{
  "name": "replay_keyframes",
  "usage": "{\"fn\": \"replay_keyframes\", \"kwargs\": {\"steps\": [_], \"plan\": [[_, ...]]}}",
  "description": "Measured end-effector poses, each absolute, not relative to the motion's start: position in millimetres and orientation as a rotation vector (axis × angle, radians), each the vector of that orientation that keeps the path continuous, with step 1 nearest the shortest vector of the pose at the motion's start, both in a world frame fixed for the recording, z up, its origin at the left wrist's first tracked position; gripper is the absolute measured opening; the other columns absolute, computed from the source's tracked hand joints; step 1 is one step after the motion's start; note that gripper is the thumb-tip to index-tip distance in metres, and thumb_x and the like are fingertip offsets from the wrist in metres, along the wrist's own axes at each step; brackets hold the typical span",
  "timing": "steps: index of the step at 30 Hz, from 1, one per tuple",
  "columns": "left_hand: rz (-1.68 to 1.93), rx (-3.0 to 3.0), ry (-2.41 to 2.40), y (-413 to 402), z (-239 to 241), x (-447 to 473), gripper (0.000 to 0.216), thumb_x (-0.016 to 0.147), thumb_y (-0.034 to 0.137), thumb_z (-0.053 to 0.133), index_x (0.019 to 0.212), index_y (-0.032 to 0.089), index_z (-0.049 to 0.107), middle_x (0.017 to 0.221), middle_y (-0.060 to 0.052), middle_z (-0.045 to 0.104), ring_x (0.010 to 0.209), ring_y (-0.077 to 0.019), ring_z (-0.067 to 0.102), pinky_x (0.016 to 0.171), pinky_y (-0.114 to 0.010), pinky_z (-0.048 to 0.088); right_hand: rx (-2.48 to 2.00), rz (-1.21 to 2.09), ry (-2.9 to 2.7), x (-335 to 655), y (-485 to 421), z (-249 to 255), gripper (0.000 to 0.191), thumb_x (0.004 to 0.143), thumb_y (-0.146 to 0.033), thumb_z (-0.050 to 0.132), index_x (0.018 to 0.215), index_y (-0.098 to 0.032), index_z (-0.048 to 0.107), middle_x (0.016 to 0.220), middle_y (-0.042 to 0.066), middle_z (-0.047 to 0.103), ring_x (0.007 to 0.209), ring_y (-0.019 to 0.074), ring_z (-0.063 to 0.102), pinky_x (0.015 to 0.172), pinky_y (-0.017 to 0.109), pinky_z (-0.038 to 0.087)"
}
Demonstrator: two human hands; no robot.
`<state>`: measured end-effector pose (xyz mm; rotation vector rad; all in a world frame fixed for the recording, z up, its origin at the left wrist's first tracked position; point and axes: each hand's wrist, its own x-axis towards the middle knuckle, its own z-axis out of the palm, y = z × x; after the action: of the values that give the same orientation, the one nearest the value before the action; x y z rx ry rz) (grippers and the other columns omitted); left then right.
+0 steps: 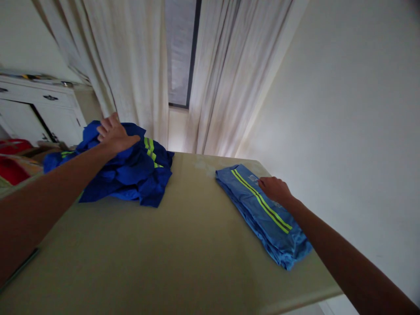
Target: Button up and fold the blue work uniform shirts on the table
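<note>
My left hand (pixel 114 134) is over a crumpled heap of dark blue workwear (pixel 127 175) with yellow-green and grey reflective strips. Its fingers are spread and the thumb stands apart, with nothing held. On the right side of the table lies a folded light blue work garment (pixel 252 205), crossed by a long double yellow-green stripe, a small white print near its far end. At that garment's right edge my right hand (pixel 274 189) has its fingers curled closed on the fabric. The fingertips are partly hidden.
Both garments lie on a pale greenish-beige table (pixel 183 245). A thin dark object (pixel 21 269) is at its left edge. Behind are cream curtains (pixel 134 65) and a white cabinet (pixel 59 113); red items (pixel 15 159) sit at the left. A white wall (pixel 354 109) borders the right.
</note>
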<state>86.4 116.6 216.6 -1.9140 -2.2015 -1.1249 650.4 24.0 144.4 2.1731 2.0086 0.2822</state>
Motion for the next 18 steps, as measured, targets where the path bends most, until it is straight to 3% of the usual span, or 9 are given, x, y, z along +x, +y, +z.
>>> {"fn": "replay_keyframes", "kwargs": {"steps": [1, 3, 6, 10, 13, 16, 18], "plan": [[-1.166, -1.904, -2.153, 114, 220, 102, 0.091, 0.090, 0.051, 0.063, 0.154, 0.002, 0.021, 0.157, -0.028, 0.027, 0.143, -0.0472, 0.028, 0.108, -0.072, 0.032, 2.150, 0.252, 2.007, 645, 25, 140, 0.046, 0.106, -0.042, 0.032, 0.100, -0.023, 0.073, 0.108, 0.019, 0.074, 0.102, 0.0319, 0.073, 0.085, 0.044, 0.053], [-1.120, -2.163, -2.020, 105, 210, 130, 0.062, 0.097, 0.044, 0.053, 0.146, 0.008, 0.042, 0.148, -0.019, 0.047, 0.137, -0.0369, 0.044, 0.111, -0.061, 0.037, 2.112, 0.172, 1.985, 630, 22, 118, 0.041, 0.103, -0.046, 0.043, 0.097, -0.021, 0.074, 0.106, 0.018, 0.075, 0.100, 0.0319, 0.073, 0.083, 0.042, 0.054], [-0.910, -2.692, -1.967, 80, 147, 165, 0.041, 0.101, 0.035, 0.042, 0.127, 0.010, 0.061, 0.121, -0.013, 0.070, 0.113, -0.0244, 0.065, 0.106, -0.042, 0.048, 2.109, 0.109, 1.937, 611, 7, 73, 0.033, 0.102, -0.040, 0.049, 0.102, -0.017, 0.074, 0.108, 0.018, 0.076, 0.099, 0.0318, 0.074, 0.080, 0.040, 0.055], [-0.680, -2.743, -1.956, 29, 26, 198, 0.051, 0.097, 0.039, 0.048, 0.140, 0.013, 0.055, 0.148, -0.019, 0.056, 0.139, -0.0321, 0.052, 0.116, -0.046, 0.039, 2.162, 0.111, 1.915, 613, -4, 52, 0.034, 0.106, -0.031, 0.040, 0.109, -0.021, 0.072, 0.109, 0.012, 0.077, 0.099, 0.0263, 0.075, 0.079, 0.035, 0.055], [-0.658, -2.659, -1.962, 0, -27, 208, 0.048, 0.100, 0.037, 0.041, 0.140, 0.017, 0.057, 0.151, -0.017, 0.054, 0.140, -0.0328, 0.050, 0.120, -0.050, 0.034, 2.199, 0.168, 1.937, 626, 4, 78, 0.038, 0.107, -0.033, 0.034, 0.110, -0.021, 0.071, 0.110, 0.013, 0.076, 0.100, 0.0276, 0.074, 0.081, 0.037, 0.054], [-0.703, -2.639, -1.908, -8, -36, 207, 0.046, 0.099, 0.038, 0.041, 0.138, 0.021, 0.060, 0.149, -0.015, 0.056, 0.141, -0.0319, 0.049, 0.121, -0.049, 0.033, 2.217, 0.287, 2.055, 627, 30, 139, 0.039, 0.108, -0.035, 0.032, 0.108, -0.021, 0.069, 0.112, 0.013, 0.074, 0.102, 0.0284, 0.071, 0.083, 0.038, 0.052], [-0.761, -2.664, -1.897, -7, -31, 206, 0.046, 0.097, 0.036, 0.044, 0.139, 0.022, 0.058, 0.149, -0.015, 0.056, 0.142, -0.0319, 0.048, 0.121, -0.049, 0.034, 2.302, 0.433, 2.237, 614, 54, 198, 0.037, 0.107, -0.037, 0.034, 0.099, -0.021, 0.067, 0.102, 0.011, 0.074, 0.093, 0.0265, 0.071, 0.079, 0.037, 0.051]]}}
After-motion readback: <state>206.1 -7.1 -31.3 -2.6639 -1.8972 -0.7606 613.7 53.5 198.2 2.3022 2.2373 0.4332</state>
